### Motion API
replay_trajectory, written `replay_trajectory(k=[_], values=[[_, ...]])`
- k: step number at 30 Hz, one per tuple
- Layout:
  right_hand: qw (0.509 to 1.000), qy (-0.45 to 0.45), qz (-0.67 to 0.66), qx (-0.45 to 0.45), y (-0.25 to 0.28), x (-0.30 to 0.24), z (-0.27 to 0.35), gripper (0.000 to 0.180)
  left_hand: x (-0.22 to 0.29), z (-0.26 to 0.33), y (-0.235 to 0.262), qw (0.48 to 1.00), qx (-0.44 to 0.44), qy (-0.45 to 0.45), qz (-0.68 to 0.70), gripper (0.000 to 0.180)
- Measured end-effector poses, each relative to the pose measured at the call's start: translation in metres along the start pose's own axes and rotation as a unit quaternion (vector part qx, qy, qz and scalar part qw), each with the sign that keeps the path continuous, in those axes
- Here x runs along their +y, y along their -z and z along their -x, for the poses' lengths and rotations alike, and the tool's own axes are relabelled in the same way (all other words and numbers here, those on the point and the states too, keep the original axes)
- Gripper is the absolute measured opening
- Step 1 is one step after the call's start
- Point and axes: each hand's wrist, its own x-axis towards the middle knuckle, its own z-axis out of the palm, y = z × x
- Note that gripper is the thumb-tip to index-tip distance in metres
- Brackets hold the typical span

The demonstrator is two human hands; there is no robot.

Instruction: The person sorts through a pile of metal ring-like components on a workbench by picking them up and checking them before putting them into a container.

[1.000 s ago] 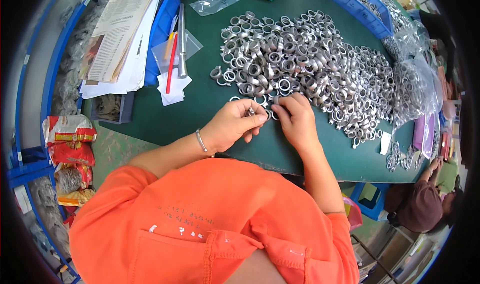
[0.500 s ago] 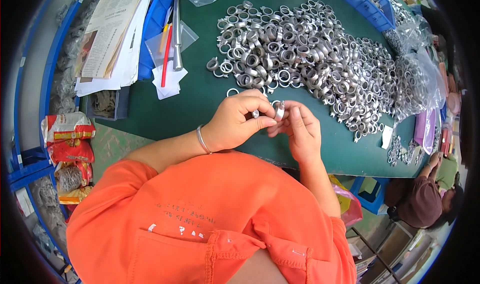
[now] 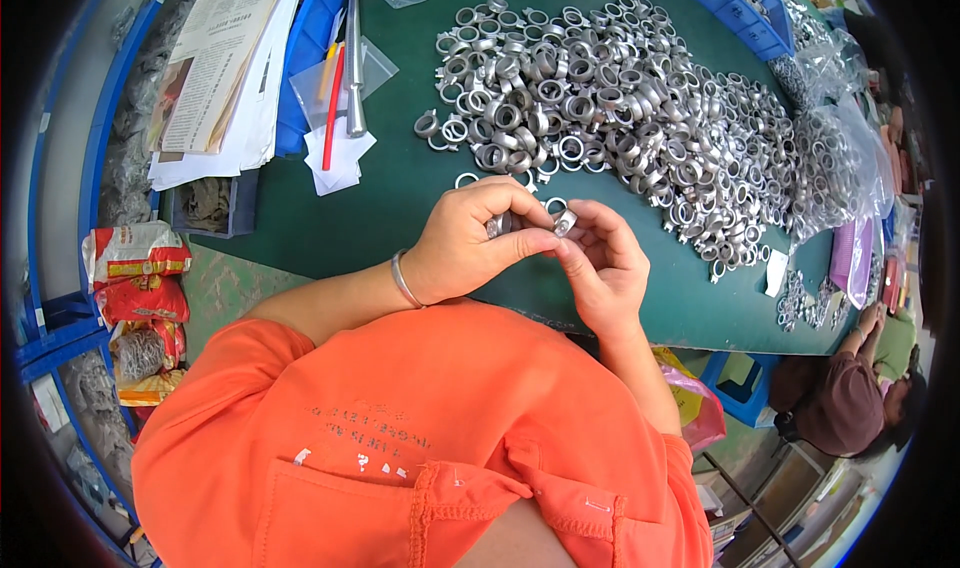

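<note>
My left hand [image 3: 480, 230] and my right hand [image 3: 606, 268] meet over the near part of the green table. Between their fingertips they pinch a small silver metal ring [image 3: 564, 222] with a raised lug. Another metal ring [image 3: 500, 225] shows inside the curled fingers of my left hand. Just beyond my hands a few loose rings lie apart from a large heap of similar metal rings [image 3: 600, 93], which spreads to the right.
A blue bin with papers [image 3: 220, 58] stands at the left, beside a red pen [image 3: 333, 108] and a metal rod [image 3: 354, 68]. Clear bags of rings [image 3: 835, 173] lie at the right. A blue tray [image 3: 735, 13] sits at the back right. A person [image 3: 845, 398] sits at the far right.
The ring between my hands has been turned, its lug now facing up toward me. My right thumb has come down and in against my left thumb tip.
</note>
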Motion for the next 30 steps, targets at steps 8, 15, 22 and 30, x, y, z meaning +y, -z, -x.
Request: replay_trajectory(k=[8, 15, 22, 30], values=[[0.999, -0.044, 0.003, 0.014, -0.002, 0.004, 0.002, 0.033, 0.0, -0.002, -0.001, 0.999, 0.018, -0.019, -0.028, 0.01], [0.943, 0.153, 0.275, 0.108, 0.06, -0.04, -0.037, 0.021, 0.003, -0.003, 0.001, 0.996, 0.011, 0.092, 0.018, 0.004], [0.717, 0.314, 0.433, 0.447, 0.225, -0.173, -0.103, 0.017, 0.004, -0.002, -0.001, 0.988, 0.025, 0.132, 0.08, 0.006], [0.689, 0.236, 0.606, 0.321, 0.191, -0.14, -0.094, 0.013, -0.007, 0.001, 0.007, 0.982, 0.063, 0.155, 0.09, 0.013]])
